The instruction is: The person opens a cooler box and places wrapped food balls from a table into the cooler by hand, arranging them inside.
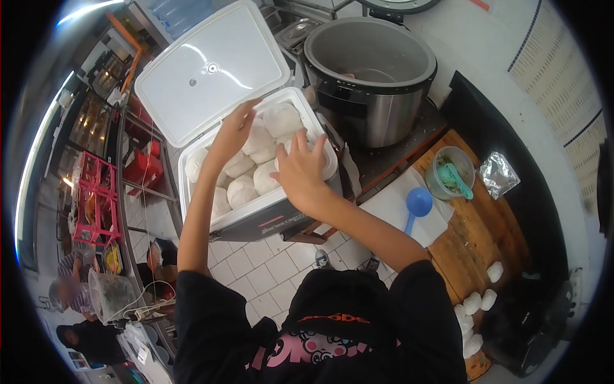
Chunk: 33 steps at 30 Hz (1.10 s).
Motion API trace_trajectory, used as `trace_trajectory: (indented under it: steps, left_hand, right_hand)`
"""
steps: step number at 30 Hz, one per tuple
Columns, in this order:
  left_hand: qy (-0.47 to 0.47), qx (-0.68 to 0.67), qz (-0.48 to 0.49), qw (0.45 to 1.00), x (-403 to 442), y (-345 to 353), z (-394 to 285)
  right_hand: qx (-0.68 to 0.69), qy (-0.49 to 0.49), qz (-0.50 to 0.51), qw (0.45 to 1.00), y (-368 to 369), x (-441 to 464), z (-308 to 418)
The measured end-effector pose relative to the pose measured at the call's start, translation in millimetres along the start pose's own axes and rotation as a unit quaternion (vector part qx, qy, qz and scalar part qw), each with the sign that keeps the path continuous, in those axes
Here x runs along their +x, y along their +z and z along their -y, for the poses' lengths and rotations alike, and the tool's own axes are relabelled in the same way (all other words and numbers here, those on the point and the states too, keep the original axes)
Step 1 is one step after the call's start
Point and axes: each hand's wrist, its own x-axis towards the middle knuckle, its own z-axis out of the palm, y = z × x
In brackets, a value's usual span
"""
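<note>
A cooler box stands with its white lid swung up. Inside are several round white bundles that look wrapped in paper, packed close together. My left hand reaches over the far left part of the box, fingers stretched toward the bundles near the lid side. My right hand lies over the bundles at the right side, its fingers spread. Its palm side is hidden, so how firmly it touches them does not show.
A large steel rice cooker stands open behind the box. On the wooden table are a blue ladle, a plastic tub with a green spoon, crumpled foil and several white bundles. Two people are at the far left.
</note>
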Motion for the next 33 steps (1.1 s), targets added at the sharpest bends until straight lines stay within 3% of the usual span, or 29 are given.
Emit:
trace_trajectory:
  steps: [1,3,5,6,7,8,10,11,12,13,14,15,16,17,19,20,21,22,23,25,26,27,29,31,33]
  left_hand:
    - [0.004,0.0,0.003,1.0,-9,-4,-9]
    - [-0.096,-0.095,0.017,0.991,-34,-3,-29]
    - [-0.145,-0.135,0.092,0.976,-54,12,-44]
    - [-0.096,-0.141,0.141,0.975,-64,18,-38]
    - [-0.132,-0.189,0.164,0.959,-76,31,-4]
    - [-0.087,-0.116,0.192,0.971,-76,36,12]
    - [-0.114,-0.16,0.208,0.958,-75,42,33]
    - [-0.18,0.111,0.218,0.953,-54,36,-53]
    - [-0.238,0.363,0.27,0.86,-34,30,-141]
    - [-0.171,0.205,0.214,0.94,-42,36,-85]
    - [-0.09,0.04,0.186,0.978,-50,41,-29]
    - [-0.059,0.073,0.17,0.981,-49,46,-43]
    - [-0.031,0.108,0.15,0.982,-50,47,-57]
    - [0.015,0.108,0.147,0.983,-52,50,-49]
    - [0.013,0.092,0.176,0.98,-51,48,-43]
    - [0.01,0.078,0.199,0.977,-48,46,-45]
    - [-0.078,0.04,0.216,0.973,-44,43,-62]
    - [-0.064,0.059,0.22,0.972,-42,38,-58]
    - [-0.059,0.056,0.176,0.981,-40,40,-66]
    - [-0.056,0.058,0.131,0.988,-38,52,-89]
    - [-0.013,0.103,0.06,0.993,-36,61,-103]
    - [0.029,0.147,-0.013,0.989,-36,73,-121]
    - [0.077,0.058,-0.058,0.994,-43,110,-156]
    - [0.124,-0.001,-0.015,0.992,-50,157,-209]
    - [0.044,-0.195,0.139,0.97,-67,212,-245]
  right_hand:
    - [0.001,0.005,-0.001,1.0,4,4,1]
    - [0.096,0.017,0.008,0.995,12,8,-4]
    - [0.162,0.086,-0.098,0.978,14,9,3]
    - [0.376,0.184,-0.13,0.899,22,16,6]
    - [0.571,0.276,-0.114,0.765,50,27,18]
    - [0.316,0.23,-0.262,0.882,53,17,23]
    - [0.269,0.048,-0.272,0.923,33,-22,-3]
    - [0.246,0.085,-0.268,0.928,26,-44,-27]
    - [0.34,0.092,-0.292,0.889,16,-74,-49]
    - [0.432,0.089,-0.318,0.839,6,-105,-70]
    - [0.412,0.156,-0.22,0.87,13,-141,-108]
    - [0.366,0.199,-0.291,0.861,29,-188,-147]
    - [0.395,0.387,-0.248,0.795,43,-233,-186]
    - [0.265,0.499,-0.215,0.796,38,-290,-226]
    - [0.017,0.539,-0.209,0.816,56,-415,-295]
    - [-0.072,0.63,-0.17,0.754,68,-468,-311]
    - [-0.153,0.716,-0.104,0.673,79,-520,-327]
    - [-0.205,0.785,-0.031,0.584,89,-570,-342]
    - [-0.105,0.816,-0.03,0.568,104,-615,-354]
    - [-0.113,0.806,-0.013,0.58,114,-633,-354]
    - [-0.122,0.798,0.003,0.59,119,-636,-355]
    - [-0.102,0.824,0.015,0.557,111,-621,-355]
    - [-0.092,0.804,0.032,0.587,103,-612,-364]
    - [-0.084,0.783,0.048,0.614,105,-614,-371]
    - [-0.012,0.776,-0.035,0.629,108,-614,-377]
